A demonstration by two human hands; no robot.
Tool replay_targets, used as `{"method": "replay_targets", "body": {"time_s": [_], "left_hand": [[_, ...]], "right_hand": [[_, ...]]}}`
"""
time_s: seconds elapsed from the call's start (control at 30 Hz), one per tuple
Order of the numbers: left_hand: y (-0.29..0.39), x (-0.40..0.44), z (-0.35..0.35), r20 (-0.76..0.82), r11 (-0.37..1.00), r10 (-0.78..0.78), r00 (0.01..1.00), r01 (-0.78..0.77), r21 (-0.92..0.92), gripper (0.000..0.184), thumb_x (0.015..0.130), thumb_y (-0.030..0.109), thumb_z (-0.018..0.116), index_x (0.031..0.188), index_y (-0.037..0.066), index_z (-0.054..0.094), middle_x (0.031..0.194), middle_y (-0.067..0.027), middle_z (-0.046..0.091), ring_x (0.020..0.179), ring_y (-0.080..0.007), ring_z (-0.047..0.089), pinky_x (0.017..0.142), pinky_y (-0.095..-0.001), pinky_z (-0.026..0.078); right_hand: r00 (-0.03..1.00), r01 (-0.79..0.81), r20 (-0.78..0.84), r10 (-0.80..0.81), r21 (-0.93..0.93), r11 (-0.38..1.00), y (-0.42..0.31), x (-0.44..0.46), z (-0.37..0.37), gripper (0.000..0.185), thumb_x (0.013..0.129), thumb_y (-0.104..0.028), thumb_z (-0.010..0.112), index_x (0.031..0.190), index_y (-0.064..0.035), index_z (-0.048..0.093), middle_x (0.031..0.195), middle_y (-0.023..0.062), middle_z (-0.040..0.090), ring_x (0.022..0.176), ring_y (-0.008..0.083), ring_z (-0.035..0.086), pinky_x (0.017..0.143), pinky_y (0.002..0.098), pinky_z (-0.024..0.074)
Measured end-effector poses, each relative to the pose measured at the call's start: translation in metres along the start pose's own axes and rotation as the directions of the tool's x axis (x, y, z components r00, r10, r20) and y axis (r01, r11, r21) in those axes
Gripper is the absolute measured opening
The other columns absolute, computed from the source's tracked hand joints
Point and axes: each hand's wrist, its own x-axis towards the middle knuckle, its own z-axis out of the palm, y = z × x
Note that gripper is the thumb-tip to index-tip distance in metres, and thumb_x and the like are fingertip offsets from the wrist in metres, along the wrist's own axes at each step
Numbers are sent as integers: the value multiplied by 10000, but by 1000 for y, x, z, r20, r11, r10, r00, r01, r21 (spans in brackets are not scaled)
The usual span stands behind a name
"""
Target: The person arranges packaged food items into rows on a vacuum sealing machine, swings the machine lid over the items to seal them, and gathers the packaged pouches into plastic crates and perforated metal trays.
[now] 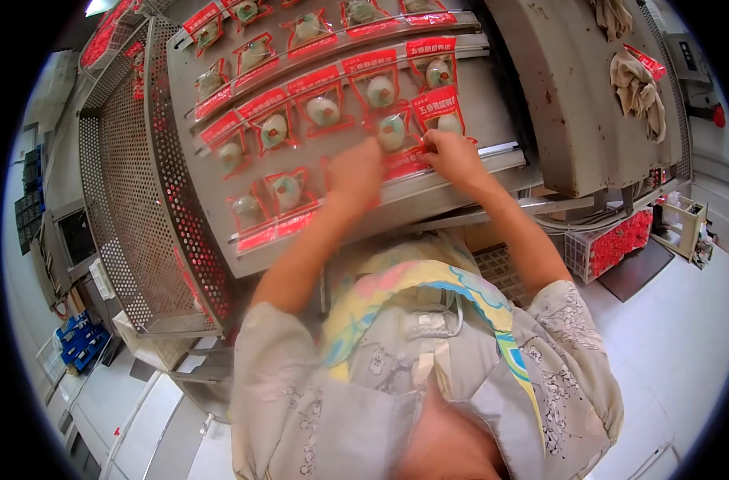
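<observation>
Skewed packet ends = main risk at the bed's front edge

Main worry: the red end of the middle packet [392,134] lies over the front bar [499,150] near the R hand [452,156]. If the fingers tug it unevenly, that end could skew or crease; should anything press down along the bar, the crease would prob. spoil the closure. The right-hand packet [450,124] sits v. close, printed end pointing away from the front edge, so corners could overlap & trap film. Also: L forearm [304,252] crosses the front edge beside the near-left corner packet [286,192]; a low elbow might nudge it out of line.

Hands: R has thumb & fingers bent together at the red film, prob. pinching, but can't tell for sure or which packet. L hand [356,172] is blurred, near the front edge left of the middle packet; can't tell if it grips.

Looks: clear, wrinkled, shiny plastic w/ a red printed end, white characters, one pale greenish egg-shaped item inside each. Loc.: middle packet is on the machine bed [486,92], right of centre along its front edge; other packets lie in rows toward the far edge.
</observation>
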Motion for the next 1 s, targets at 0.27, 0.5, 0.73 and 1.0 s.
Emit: {"method": "replay_targets", "body": {"time_s": [0.27, 0.5, 0.73, 1.0], "left_hand": [[0, 0, -3, 90, 999, -36, 995, 38, -18, 400, 740, 280, 725, 1000, 57, 520, 923, -168, 663, 899, -359, 638, 794, -551, 440], [9, -3, -11, -12, 998, -60, 998, 59, -22, 479, 712, 274, 754, 1016, 20, 485, 838, -169, 654, 841, -376, 626, 699, -502, 469], [2, 0, 8, -4, 997, -66, 998, 65, -28, 359, 738, 216, 711, 999, 60, 519, 873, -163, 647, 855, -361, 624, 704, -475, 476], [36, -30, -15, -220, 924, 341, 914, -368, -101, 278, 726, 177, 682, 956, 86, 555, 876, -77, 567, 843, -287, 598, 678, -430, 493]], "right_hand": [[990, 17, 139, -18, 6, 1000, 12, 9, -5, 199, 695, -173, 715, 847, -57, 656, 832, 141, 662, 831, 317, 638, 721, 421, 495], [971, -137, 216, 107, 132, 982, 11, 17, -13, 207, 697, -236, 725, 817, -70, 694, 816, 135, 675, 828, 298, 646, 731, 401, 498], [967, -122, 206, 149, -135, 983, -2, 10, -21, 214, 712, -288, 706, 771, -82, 689, 840, 144, 674, 849, 316, 645, 737, 431, 501], [942, 70, -312, -122, -173, 983, -21, 24, -65, 380, 750, -286, 722, 1077, -139, 599, 952, 130, 599, 885, 329, 618, 746, 438, 493]]}}
